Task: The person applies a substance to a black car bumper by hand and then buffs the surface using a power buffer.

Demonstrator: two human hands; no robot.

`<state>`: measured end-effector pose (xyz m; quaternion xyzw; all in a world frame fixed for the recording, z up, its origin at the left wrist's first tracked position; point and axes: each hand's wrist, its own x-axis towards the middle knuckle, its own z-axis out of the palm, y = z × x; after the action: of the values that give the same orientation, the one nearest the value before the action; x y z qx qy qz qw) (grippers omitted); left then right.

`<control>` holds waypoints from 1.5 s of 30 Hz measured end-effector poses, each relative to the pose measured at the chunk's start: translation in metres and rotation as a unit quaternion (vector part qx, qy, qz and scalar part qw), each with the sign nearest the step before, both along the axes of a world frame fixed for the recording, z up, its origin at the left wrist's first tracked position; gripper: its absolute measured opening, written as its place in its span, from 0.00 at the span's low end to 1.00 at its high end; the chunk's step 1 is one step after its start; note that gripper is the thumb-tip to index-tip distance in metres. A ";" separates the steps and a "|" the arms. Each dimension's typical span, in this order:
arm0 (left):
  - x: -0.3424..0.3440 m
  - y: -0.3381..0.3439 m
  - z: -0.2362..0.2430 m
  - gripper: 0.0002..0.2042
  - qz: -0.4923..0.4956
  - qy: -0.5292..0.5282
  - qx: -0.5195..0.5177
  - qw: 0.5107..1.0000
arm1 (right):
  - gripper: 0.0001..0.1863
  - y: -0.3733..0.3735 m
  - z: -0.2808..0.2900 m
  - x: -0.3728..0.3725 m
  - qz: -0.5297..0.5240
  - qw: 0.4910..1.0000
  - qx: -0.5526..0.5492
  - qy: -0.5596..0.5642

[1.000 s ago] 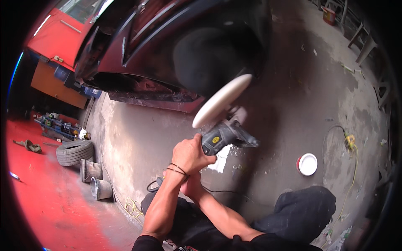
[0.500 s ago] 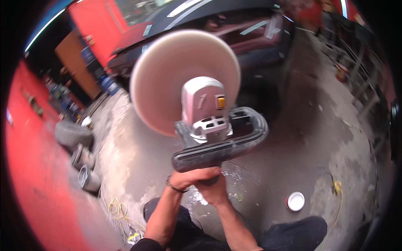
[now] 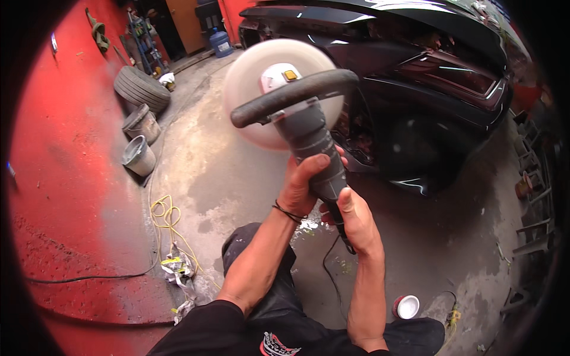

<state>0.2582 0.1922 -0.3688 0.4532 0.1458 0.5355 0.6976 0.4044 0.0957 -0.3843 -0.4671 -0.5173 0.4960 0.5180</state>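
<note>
My left hand [image 3: 301, 184] is wrapped round the dark barrel of a car polisher [image 3: 312, 139]. Lower down, my right hand [image 3: 359, 225] is closed on its rear grip, thumb along the top. The tool is held up in the air, its head pointing away and to the upper left. Its round pale pad [image 3: 246, 71] looks blurred at the rim and is apart from the car. A black loop handle crosses just behind the silver head, which has a yellow label. A dark cord hangs from the grip end.
A glossy black car [image 3: 427, 89] stands ahead and right. Along the red wall on the left are a tyre [image 3: 141, 89], two buckets [image 3: 139, 155] and a yellow cord [image 3: 168, 213]. An open white-topped tub [image 3: 407, 307] sits by my right knee. Metal stands [image 3: 534, 231] line the right.
The polisher has swung to point upper left, showing its long barrel, and its pad appears smaller. My hands, close together before, are now spaced along it. The view has shifted, placing the car farther right.
</note>
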 end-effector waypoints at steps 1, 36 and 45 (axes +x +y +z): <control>0.001 0.001 0.002 0.31 0.015 -0.004 -0.009 1.000 | 0.55 0.004 0.001 0.001 -0.007 1.000 -0.006 -0.019; 0.101 -0.003 -0.090 0.35 -0.214 0.445 0.044 0.869 | 0.16 -0.082 -0.180 -0.031 -0.274 0.822 -0.154 0.475; 0.105 0.032 -0.073 0.38 -0.204 0.395 0.074 0.892 | 0.46 -0.013 -0.207 -0.032 -0.326 0.855 -0.015 0.403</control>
<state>0.3632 0.2238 -0.4421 0.6979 0.2736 0.1673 0.6404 0.3727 0.0827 -0.5909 -0.3760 -0.0736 0.4516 0.8058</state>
